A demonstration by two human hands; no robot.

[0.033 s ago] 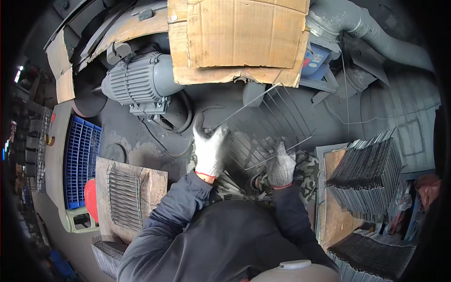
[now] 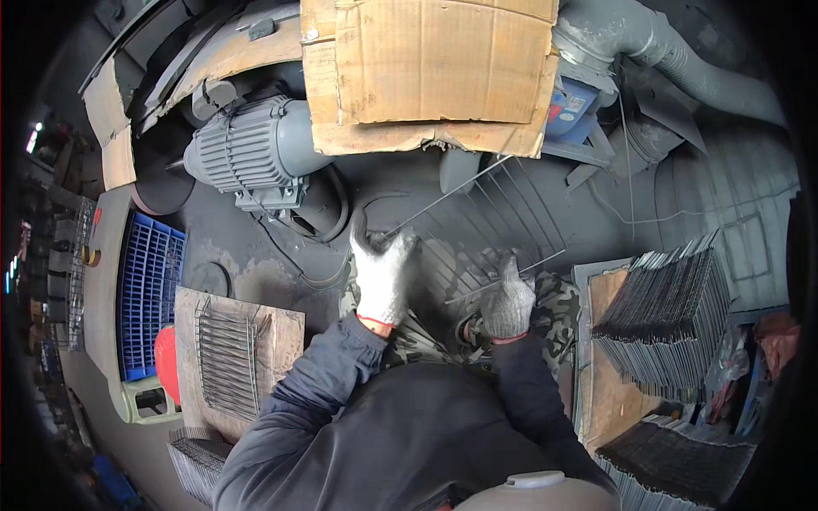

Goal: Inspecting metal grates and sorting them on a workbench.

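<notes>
A wire rack of thin parallel metal rods is held slantwise over my lap, its far end just under the edge of the cardboard. My left hand, in a white knitted glove, grips its left side rod between thumb and fingers. Around the rack's near right side closes my right hand, in a greyer, dirtier glove; its fingertips are partly hidden and blurred. On a board at my left lie several similar wire racks. A tall stack of dark wire racks stands to my right.
Cardboard sheets cover the machine ahead. A grey electric motor sits front left, with a blue plastic crate farther left. A thick duct hose bends away at front right. Another rack stack lies near right.
The wire rack has shifted very slightly in my hands, its near edge tipping a little. Both hands keep almost the same place and grip.
</notes>
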